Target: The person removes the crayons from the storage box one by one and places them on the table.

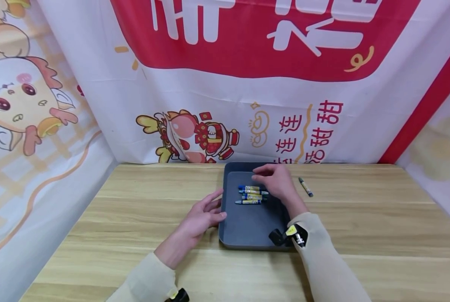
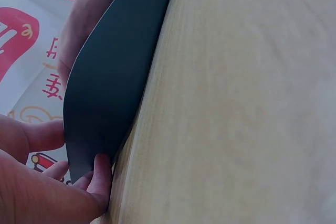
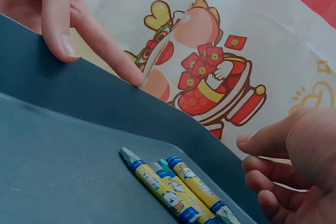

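Note:
My left hand [image 1: 198, 218] is at the left wall of a dark grey tray [image 1: 247, 235]. Its fingertips touch the wall's outer side in the left wrist view, and the thumb tip reaches just over the rim. Above the far right part of the tray is my right hand [image 1: 276, 181], its fingers loosely bent with nothing showing between them. Several crayons [image 1: 250, 197] with yellow and blue wrappers lie side by side in the tray, just below that hand; in the right wrist view these crayons [image 3: 181, 190] show pale and green tips.
One dark green crayon [image 1: 306, 187] lies on the wooden table [image 1: 361, 218] to the right of the tray. A printed cloth [image 1: 210, 92] hangs along the table's back edge, close behind the tray. More cloth hangs at the left and right sides.

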Action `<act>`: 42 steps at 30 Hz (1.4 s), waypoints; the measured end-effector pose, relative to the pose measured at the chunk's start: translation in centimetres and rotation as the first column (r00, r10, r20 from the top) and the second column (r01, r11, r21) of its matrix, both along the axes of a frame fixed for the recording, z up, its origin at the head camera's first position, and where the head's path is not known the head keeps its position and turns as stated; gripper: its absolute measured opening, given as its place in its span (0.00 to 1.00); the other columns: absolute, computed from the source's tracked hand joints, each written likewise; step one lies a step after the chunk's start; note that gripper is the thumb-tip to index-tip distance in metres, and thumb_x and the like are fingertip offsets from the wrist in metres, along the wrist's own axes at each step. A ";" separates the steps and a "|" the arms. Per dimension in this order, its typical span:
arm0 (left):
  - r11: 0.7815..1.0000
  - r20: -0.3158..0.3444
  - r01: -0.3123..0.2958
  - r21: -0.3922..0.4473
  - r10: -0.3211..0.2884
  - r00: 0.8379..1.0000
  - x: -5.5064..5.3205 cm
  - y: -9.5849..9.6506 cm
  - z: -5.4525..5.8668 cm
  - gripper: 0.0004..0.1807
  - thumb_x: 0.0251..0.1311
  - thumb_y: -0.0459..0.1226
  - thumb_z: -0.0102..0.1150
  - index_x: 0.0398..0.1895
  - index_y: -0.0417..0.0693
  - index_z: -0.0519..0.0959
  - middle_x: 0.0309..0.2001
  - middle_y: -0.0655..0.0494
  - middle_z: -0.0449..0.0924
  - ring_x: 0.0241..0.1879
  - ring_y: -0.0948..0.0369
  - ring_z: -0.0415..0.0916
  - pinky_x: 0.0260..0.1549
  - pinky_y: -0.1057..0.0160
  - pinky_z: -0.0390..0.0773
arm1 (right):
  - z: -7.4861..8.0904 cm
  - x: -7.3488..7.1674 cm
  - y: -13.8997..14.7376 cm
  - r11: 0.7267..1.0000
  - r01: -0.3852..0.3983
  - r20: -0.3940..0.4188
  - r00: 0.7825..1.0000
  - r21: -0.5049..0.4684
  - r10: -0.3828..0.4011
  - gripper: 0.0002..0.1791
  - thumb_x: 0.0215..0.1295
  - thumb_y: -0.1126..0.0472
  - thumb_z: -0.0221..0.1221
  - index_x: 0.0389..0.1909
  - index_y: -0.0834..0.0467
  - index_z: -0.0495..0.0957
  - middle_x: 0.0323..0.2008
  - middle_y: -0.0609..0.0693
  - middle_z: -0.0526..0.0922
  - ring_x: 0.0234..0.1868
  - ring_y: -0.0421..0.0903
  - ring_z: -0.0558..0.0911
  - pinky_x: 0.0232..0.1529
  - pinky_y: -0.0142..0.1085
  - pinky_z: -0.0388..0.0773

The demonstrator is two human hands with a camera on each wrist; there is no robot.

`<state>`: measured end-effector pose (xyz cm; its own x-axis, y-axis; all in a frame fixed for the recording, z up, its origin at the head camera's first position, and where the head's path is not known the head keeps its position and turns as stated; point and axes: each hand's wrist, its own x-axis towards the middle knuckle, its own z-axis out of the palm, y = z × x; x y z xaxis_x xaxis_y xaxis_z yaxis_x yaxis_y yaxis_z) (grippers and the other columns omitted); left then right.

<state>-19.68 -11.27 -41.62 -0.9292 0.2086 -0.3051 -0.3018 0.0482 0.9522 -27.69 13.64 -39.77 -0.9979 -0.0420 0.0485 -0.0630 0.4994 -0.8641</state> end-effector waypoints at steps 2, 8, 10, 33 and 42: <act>1.000 -0.001 -0.001 -0.002 0.001 1.000 0.0 0.0 0.0 0.40 0.71 0.27 0.61 0.83 0.60 0.63 0.80 0.40 0.66 0.74 0.45 0.72 0.69 0.47 0.78 | -0.3 -0.1 -0.1 1.000 -0.003 0.006 1.000 0.010 0.003 0.14 0.72 0.58 0.68 0.55 0.57 0.88 0.54 0.56 0.89 0.52 0.53 0.83 0.56 0.46 0.80; 1.000 0.003 -0.006 -0.005 0.006 1.000 0.1 0.1 0.0 0.40 0.70 0.27 0.61 0.83 0.61 0.64 0.80 0.41 0.66 0.74 0.45 0.72 0.68 0.47 0.79 | -0.9 -0.2 -0.3 0.998 -0.019 0.032 0.999 0.058 0.017 0.12 0.72 0.60 0.68 0.53 0.55 0.89 0.52 0.55 0.89 0.51 0.52 0.84 0.55 0.45 0.81; 1.000 0.002 -0.005 -0.008 0.005 1.000 0.0 0.1 -0.1 0.40 0.70 0.27 0.61 0.83 0.61 0.64 0.80 0.41 0.66 0.74 0.45 0.72 0.68 0.47 0.79 | -1.0 -0.3 -0.3 0.997 -0.030 0.042 0.999 0.073 0.027 0.12 0.72 0.60 0.68 0.53 0.55 0.89 0.52 0.55 0.90 0.51 0.51 0.84 0.55 0.45 0.81; 1.000 0.007 -0.006 -0.012 0.006 1.000 0.1 0.1 -0.2 0.39 0.72 0.28 0.60 0.82 0.62 0.65 0.80 0.41 0.66 0.74 0.46 0.72 0.70 0.46 0.77 | -1.4 -0.3 -0.5 0.972 -0.122 0.144 0.985 0.201 0.094 0.07 0.66 0.61 0.73 0.43 0.49 0.93 0.47 0.51 0.89 0.47 0.50 0.81 0.49 0.42 0.78; 1.000 0.001 -0.013 -0.010 0.013 1.000 0.0 0.1 -0.1 0.39 0.71 0.28 0.61 0.82 0.60 0.65 0.80 0.41 0.66 0.74 0.45 0.72 0.69 0.46 0.78 | -1.4 -0.5 -0.5 0.961 -0.128 0.064 0.991 0.245 0.116 0.05 0.68 0.59 0.71 0.42 0.50 0.93 0.45 0.51 0.88 0.46 0.49 0.82 0.47 0.41 0.80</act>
<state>-19.65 -11.15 -41.68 -0.9316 0.1936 -0.3077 -0.3031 0.0540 0.9514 -28.22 13.16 -41.12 -0.9854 -0.1679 -0.0272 -0.0977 0.6899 -0.7173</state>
